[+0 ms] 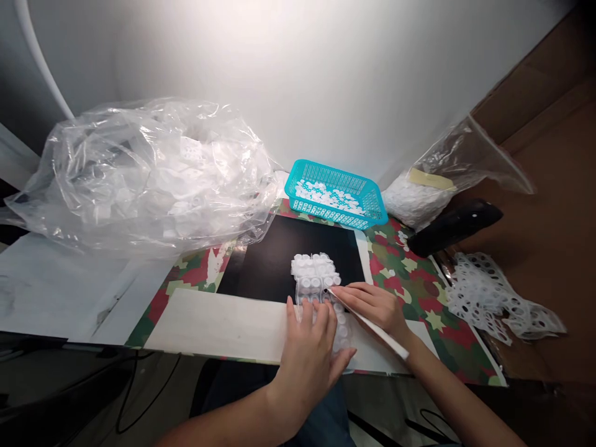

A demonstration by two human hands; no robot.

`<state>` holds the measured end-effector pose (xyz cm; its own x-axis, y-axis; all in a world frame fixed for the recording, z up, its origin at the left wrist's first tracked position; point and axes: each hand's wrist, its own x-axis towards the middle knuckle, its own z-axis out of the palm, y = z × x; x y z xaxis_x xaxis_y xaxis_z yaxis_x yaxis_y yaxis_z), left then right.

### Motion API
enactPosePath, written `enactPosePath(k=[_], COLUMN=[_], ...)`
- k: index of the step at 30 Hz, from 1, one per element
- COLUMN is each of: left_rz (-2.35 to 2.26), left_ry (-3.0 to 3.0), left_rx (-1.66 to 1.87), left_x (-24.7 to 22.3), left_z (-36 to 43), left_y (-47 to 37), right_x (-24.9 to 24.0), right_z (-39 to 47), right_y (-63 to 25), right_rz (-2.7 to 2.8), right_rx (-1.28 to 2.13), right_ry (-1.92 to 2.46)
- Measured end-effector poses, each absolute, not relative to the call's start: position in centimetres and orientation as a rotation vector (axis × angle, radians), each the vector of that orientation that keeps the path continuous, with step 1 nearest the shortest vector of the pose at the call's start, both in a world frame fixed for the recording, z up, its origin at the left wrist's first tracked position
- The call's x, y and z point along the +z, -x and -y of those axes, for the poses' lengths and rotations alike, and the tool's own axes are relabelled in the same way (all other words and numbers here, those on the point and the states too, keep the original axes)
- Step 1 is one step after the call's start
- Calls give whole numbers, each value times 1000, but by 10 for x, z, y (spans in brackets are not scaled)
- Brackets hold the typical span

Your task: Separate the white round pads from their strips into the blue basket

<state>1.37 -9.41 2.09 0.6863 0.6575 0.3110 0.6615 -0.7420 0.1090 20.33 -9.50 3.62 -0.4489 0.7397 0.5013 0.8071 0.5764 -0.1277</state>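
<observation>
A clear plastic sheet (pixel 342 326) with rows of round pockets lies across the front of the work surface. Its far part is a stack of white round pieces (pixel 314 267) on the black mat. My left hand (pixel 310 341) rests on the sheet with its fingers spread, pressing it down. In my right hand (pixel 379 307) a slim white stick-like tool (pixel 382 335) is pinched. The tool's tip reaches the white round pieces, just beyond my left fingertips. Whether the tool is a stick or tweezers I cannot make out.
A turquoise basket (pixel 379 214) with small white pieces stands behind the black mat (pixel 261 261). On the left lies a big clear bag (pixel 162 174) of white material. To the right are a smaller bag (pixel 419 195), a black object (pixel 456 226) and perforated white sheet scraps (pixel 498 298).
</observation>
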Motion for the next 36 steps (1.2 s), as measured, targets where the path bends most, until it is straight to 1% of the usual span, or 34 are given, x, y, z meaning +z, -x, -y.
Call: enactPosePath(k=[3, 5, 9, 13, 23, 30, 36], left_rz=[1142, 1153, 1153, 1161, 1160, 1154, 1159], left_ry=[2883, 2879, 2877, 2875, 2905, 2921, 2910], left_rx=[-479, -466, -456, -455, -473, -462, -454], left_x=[23, 23, 21, 20, 23, 22, 23], left_z=[95, 96, 97, 97, 94, 93, 94], left_y=[-16, -17, -19, -19, -20, -20, -20], right_x=[41, 45, 48, 42, 45, 43, 33], right_z=[100, 106, 114, 114, 113, 115, 109], right_y=[-208, -212, -220, -223, -223, -224, -222], right_rz=[2199, 2122, 2082, 2146, 2285, 2314, 2298], right_rx=[62, 149, 184, 226, 91, 43, -219], right_ry=[1231, 1286, 1364, 1305, 1175, 1198, 1267])
